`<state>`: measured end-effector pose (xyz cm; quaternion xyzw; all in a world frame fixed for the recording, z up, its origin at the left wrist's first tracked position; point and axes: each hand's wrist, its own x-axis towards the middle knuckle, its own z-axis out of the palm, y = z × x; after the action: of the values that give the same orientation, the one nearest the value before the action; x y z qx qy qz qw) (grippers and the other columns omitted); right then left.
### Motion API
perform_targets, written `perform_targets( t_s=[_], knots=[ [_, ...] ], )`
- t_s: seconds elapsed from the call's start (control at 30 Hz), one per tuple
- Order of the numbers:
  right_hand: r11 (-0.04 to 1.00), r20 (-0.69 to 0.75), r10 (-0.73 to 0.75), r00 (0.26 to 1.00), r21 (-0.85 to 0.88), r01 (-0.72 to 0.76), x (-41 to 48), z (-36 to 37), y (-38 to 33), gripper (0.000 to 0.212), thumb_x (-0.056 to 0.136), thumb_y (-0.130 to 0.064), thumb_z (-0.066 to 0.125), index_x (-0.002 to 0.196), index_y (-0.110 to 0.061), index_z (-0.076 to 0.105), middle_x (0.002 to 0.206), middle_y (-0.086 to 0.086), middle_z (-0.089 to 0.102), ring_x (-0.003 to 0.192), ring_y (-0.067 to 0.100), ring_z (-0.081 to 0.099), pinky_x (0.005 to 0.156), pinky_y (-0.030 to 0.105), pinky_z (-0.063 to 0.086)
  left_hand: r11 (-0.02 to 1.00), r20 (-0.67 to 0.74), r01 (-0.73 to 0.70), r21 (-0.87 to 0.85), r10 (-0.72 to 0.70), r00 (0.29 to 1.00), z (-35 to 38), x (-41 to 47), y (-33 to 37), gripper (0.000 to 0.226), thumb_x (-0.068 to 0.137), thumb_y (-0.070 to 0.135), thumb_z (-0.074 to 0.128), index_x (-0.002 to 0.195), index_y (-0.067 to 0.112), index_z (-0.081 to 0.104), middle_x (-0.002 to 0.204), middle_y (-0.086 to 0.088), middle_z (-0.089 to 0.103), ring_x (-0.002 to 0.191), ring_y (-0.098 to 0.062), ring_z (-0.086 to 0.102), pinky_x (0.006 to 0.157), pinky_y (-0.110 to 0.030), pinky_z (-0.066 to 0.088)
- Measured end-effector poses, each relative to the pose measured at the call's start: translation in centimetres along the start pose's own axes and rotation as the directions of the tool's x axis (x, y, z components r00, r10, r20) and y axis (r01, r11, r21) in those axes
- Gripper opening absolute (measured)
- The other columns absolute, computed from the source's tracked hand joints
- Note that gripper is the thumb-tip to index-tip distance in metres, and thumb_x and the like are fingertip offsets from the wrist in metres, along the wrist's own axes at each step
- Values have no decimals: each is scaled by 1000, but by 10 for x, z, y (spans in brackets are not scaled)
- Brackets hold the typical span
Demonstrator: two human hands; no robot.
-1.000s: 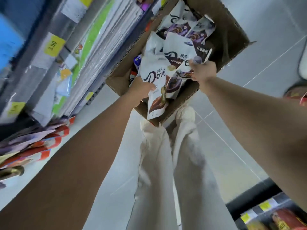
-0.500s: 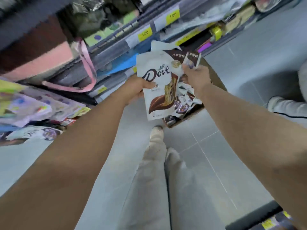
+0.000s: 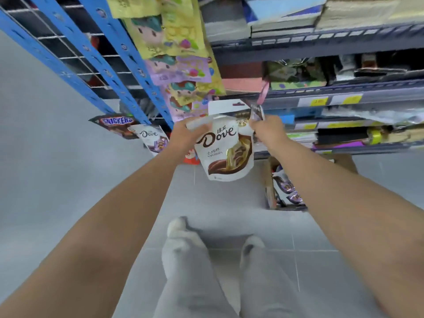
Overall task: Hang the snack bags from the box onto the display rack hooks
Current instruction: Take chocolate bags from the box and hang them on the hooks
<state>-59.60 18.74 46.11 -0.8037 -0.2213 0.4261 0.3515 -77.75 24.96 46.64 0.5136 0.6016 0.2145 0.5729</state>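
Note:
A white Dove snack bag (image 3: 223,152) hangs upright in front of me, held by both hands. My left hand (image 3: 187,131) grips its top left corner. My right hand (image 3: 266,128) pinches the top right, together with a darker bag top (image 3: 257,112) behind it. The cardboard box (image 3: 269,182) stands on the floor at the right, with several more Dove bags (image 3: 286,187) inside, partly hidden by my right forearm. The blue display rack (image 3: 128,56) rises at the upper left, where a Dove bag (image 3: 152,140) and a Snickers bag (image 3: 117,122) hang.
Colourful candy bags (image 3: 181,72) hang in a column on the rack. Grey shelves (image 3: 332,99) with yellow price tags and stacked goods fill the upper right. My legs in light trousers (image 3: 206,271) stand on the grey tiled floor (image 3: 57,180) below.
Both hands lifted the Dove bags out of the box and carried them up and left toward the blue rack. My view turned from the box to the rack.

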Motion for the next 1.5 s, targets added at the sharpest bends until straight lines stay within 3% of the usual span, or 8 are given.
perform_targets(
  t_s=[0.23,0.4,0.53,0.7,0.83,1.17,1.3,1.5],
  knots=[
    [983,137,-2,991,-179,27,-17,121,-48,24,87,-20,59,103,-2,58,92,10,54,85,21,53,73,33,44,920,-111,-116,375,169,979,-120,38,-34,9,79,17,68,87,16,69,85,0,65,80,-16,58,78,-32,50],
    [980,117,39,992,-198,-16,-30,197,-72,30,86,-20,60,107,2,58,92,12,58,84,24,57,73,26,49,690,10,-154,707,208,978,-193,59,-34,9,86,31,57,90,26,65,98,2,67,93,-20,60,72,-30,44],
    [987,121,81,989,-148,-62,-31,245,-75,17,87,-17,61,98,-4,58,85,6,57,72,16,51,47,17,36,723,10,-153,673,199,980,-226,79,-54,17,90,26,52,98,24,67,103,0,68,94,-20,60,71,-27,41],
    [984,115,108,987,-153,-90,-23,293,-65,17,84,-22,65,91,-7,61,89,12,60,75,22,57,60,28,42,794,-138,-8,608,116,984,-239,107,-91,21,87,21,52,103,24,66,107,-1,68,103,-23,58,99,-35,38],
    [985,81,165,983,-61,-160,0,312,-51,12,82,-18,66,75,-15,57,91,9,64,84,27,64,58,33,52,699,-132,-70,712,232,964,-226,138,-102,18,91,18,42,102,18,57,96,-7,66,97,-26,55,91,-36,30],
    [974,-101,221,970,-27,-225,81,308,-9,38,81,-30,63,103,1,67,105,20,68,101,35,64,89,46,49,666,-182,-30,745,246,952,-190,228,-125,35,96,24,41,129,20,52,108,-9,68,105,-27,57,101,-37,26],
    [972,-131,233,964,1,-235,99,307,3,21,82,-28,65,74,-8,64,90,15,66,90,32,65,87,45,50,623,-222,-16,782,303,927,-190,251,-130,35,97,26,39,127,25,56,115,-7,65,111,-26,53,99,-38,28],
    [966,-166,257,952,73,-248,99,318,21,17,82,-24,64,71,-12,62,79,10,58,76,24,55,73,39,48,589,-196,-73,805,380,904,-194,269,-130,31,96,26,40,118,26,62,114,-4,66,111,-24,53,98,-39,27]
  ],
)
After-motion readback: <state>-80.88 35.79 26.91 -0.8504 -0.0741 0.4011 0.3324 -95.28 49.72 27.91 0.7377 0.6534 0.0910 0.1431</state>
